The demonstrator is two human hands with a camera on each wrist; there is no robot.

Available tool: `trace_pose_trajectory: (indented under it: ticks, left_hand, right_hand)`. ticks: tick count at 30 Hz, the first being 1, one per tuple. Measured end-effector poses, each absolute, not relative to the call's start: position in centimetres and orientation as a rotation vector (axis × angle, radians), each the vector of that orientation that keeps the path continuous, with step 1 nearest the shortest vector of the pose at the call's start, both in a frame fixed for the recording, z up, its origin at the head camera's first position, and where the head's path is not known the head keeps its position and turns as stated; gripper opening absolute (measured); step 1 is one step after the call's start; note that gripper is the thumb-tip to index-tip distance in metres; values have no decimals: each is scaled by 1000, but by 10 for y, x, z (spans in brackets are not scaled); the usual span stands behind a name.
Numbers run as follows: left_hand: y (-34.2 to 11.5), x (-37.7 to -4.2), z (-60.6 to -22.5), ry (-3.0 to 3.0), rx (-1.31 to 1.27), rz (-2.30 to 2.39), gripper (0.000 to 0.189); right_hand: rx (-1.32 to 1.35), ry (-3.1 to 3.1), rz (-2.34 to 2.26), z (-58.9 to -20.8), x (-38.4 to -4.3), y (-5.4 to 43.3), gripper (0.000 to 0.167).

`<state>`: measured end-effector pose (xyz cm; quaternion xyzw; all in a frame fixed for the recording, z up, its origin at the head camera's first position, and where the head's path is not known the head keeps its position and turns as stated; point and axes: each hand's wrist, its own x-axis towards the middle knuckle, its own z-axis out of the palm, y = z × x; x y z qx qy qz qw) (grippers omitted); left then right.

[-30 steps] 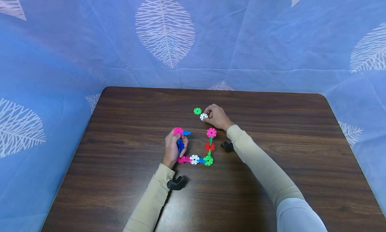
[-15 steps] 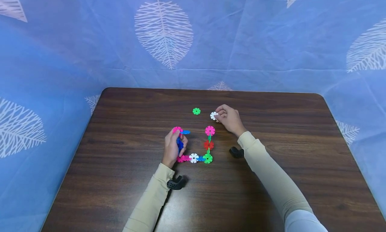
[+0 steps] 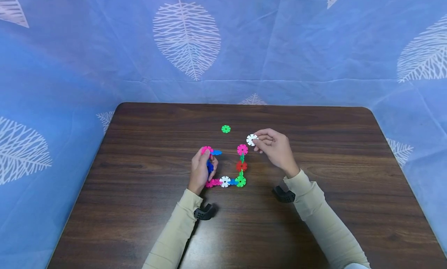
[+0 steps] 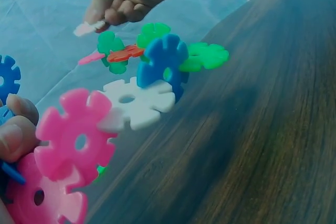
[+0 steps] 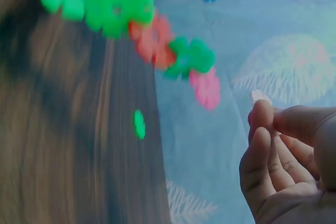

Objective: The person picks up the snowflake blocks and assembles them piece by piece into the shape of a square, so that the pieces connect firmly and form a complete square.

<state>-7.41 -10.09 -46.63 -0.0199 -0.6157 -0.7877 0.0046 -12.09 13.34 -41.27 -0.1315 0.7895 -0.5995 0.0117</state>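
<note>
My left hand (image 3: 200, 170) grips the left side of a U-shaped chain of interlocking plastic flower discs. Under its thumb is a pink disc (image 3: 207, 149) with a blue disc (image 3: 217, 152) jutting right. Along the near side run pink pieces, a white disc (image 3: 225, 181), a blue one and a green disc (image 3: 240, 181). The right side climbs through a red disc (image 3: 241, 166) to a pink end disc (image 3: 242, 149). My right hand (image 3: 277, 148) pinches a loose white disc (image 3: 252, 139) by its edge, just beyond and right of that pink end, apart from it.
A single green disc (image 3: 226, 129) lies on the brown wooden table (image 3: 157, 133) toward its far edge. A black wrist strap (image 3: 205, 212) sits on the left wrist and another black strap (image 3: 283, 194) on the right. A blue leaf-patterned cloth (image 3: 244, 47) hangs behind.
My right hand has lifted the white disc away from the loose green disc and carried it right, then nearer to me. The left hand keeps its grip on the chain with little movement.
</note>
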Motion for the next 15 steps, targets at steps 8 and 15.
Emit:
trace_pose_trajectory:
  ticks: [8, 15]
  left_hand:
    - [-98, -76, -469, -1922, -134, -2447, 34]
    - [-95, -72, -459, -1938, -60, -2494, 29]
  right_hand:
    - [-451, 2298, -1976, -407, -104, 114, 23]
    - [-454, 2171, -1981, -406, -96, 95, 22]
